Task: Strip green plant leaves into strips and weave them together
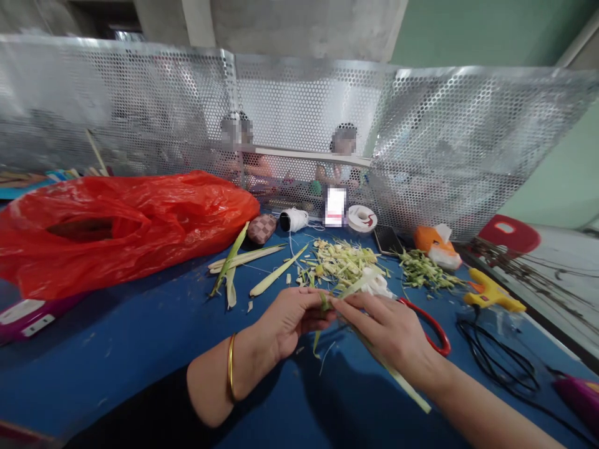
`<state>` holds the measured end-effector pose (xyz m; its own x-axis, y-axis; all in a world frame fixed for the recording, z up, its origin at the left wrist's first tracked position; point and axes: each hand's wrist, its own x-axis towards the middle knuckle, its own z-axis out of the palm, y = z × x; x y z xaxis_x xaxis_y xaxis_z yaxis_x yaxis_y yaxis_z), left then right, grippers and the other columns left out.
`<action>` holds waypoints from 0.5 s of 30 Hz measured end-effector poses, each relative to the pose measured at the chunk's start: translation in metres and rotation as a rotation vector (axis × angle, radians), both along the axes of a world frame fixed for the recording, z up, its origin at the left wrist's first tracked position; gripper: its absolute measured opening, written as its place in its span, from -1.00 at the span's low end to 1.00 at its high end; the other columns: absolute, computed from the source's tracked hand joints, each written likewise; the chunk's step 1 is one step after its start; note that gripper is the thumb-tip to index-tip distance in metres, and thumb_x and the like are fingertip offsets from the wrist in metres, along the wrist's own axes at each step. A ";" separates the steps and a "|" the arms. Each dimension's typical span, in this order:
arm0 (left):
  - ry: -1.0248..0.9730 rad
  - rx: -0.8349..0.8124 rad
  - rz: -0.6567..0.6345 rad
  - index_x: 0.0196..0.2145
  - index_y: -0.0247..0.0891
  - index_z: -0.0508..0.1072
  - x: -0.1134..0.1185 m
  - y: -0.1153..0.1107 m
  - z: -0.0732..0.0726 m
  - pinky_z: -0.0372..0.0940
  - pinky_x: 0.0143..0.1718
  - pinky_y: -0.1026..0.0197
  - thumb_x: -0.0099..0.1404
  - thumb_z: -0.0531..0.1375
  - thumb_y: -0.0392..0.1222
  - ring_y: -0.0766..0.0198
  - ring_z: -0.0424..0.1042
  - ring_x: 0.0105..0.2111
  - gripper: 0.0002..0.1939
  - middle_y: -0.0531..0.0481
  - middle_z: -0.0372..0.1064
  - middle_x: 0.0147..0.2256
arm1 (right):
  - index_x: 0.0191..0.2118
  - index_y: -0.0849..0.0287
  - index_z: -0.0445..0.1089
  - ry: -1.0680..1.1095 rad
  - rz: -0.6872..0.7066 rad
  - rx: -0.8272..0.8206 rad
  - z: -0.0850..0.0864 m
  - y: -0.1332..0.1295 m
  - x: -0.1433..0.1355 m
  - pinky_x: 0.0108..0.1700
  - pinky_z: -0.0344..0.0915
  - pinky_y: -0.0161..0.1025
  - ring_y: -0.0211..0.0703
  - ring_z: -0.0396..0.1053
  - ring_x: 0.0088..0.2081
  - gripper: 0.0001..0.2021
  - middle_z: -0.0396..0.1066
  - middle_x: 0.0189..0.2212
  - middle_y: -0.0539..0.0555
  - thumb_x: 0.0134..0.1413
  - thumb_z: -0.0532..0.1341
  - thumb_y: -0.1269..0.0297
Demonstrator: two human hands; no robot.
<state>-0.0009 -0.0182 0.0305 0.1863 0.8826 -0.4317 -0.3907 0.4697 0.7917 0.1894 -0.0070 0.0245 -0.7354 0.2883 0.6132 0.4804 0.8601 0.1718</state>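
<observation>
My left hand [292, 321], with a gold bangle at the wrist, pinches a small green bundle of leaf strip [324, 303] between thumb and fingers. My right hand [393, 327] meets it at the fingertips, closed on a long pale green husk strip [407, 390] that runs under the palm towards the lower right. Red-handled scissors [440, 337] lie partly hidden behind my right hand. Beyond both hands spreads a pile of pale husk scraps [344, 259]. To the left are several longer husk leaves [278, 271].
A red plastic bag [196, 212] covers the left side. Along the back stand a checked pouch [262, 229], a white thread spool [296, 219], a lit phone screen [335, 206] and a white roll [362, 219]. A yellow glue gun [496, 293] with a black cable lies right. Two people sit behind the perforated screen.
</observation>
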 end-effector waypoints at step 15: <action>0.244 0.201 0.036 -0.41 -0.39 0.53 0.011 -0.007 -0.001 0.31 -0.53 0.35 0.10 0.29 -0.31 0.31 0.48 -0.54 -0.92 -0.05 0.49 -0.52 | -0.51 0.13 0.27 0.368 -0.137 -0.517 0.005 -0.002 -0.011 -0.34 0.20 -0.26 -0.22 0.29 -0.48 -0.77 0.34 -0.59 -0.06 0.19 0.17 0.35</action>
